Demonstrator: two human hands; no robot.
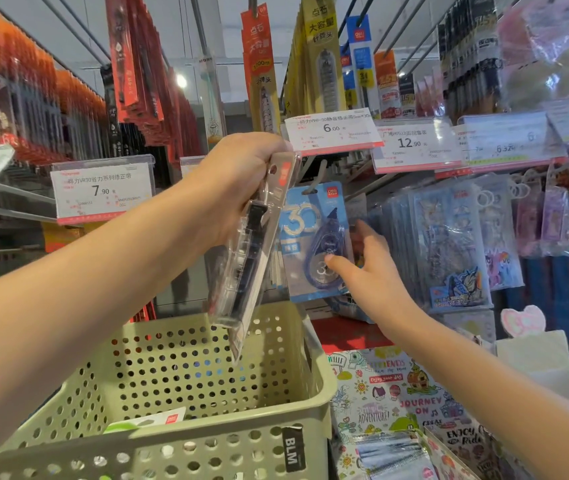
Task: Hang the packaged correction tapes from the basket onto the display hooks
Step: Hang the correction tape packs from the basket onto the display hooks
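Mid-hang, stocking step. Left hand [241,181] clenched round the top of a small stack of clear-fronted packs [252,258], pinched near the hang-holes, stack dangling tilted over the far rim of the green basket [207,410]. Right hand [362,268] reaching fwd to the rack, thumb pressed on the front of a blue correction tape pack [314,244], other fingers behind its right edge, so gripping that pack by thumb & fingers. Blue pack hanging from a grey hook [314,178] just below the 6.00 price tag [331,131]; hang-hole seems on the hook, but can't tell if fully seated or only at the tip. More blue packs visible behind it on the same hook. Basket not empty: at least one more pack [148,419] lying on the bottom, white/green card w/ red logo. Judged step: seating or straightening the front blue pack, w/ next ones held ready in left hand. Next move prob. calls for: letting go of blue pack once square, peeling one pack off the left-hand stack, lining its hole w/ a hook tip, sliding back. Which hook suits the clear packs: can't tell; maybe the one by the 7.90 tag [103,190]. Risk: stack slipping from a top-only grip.
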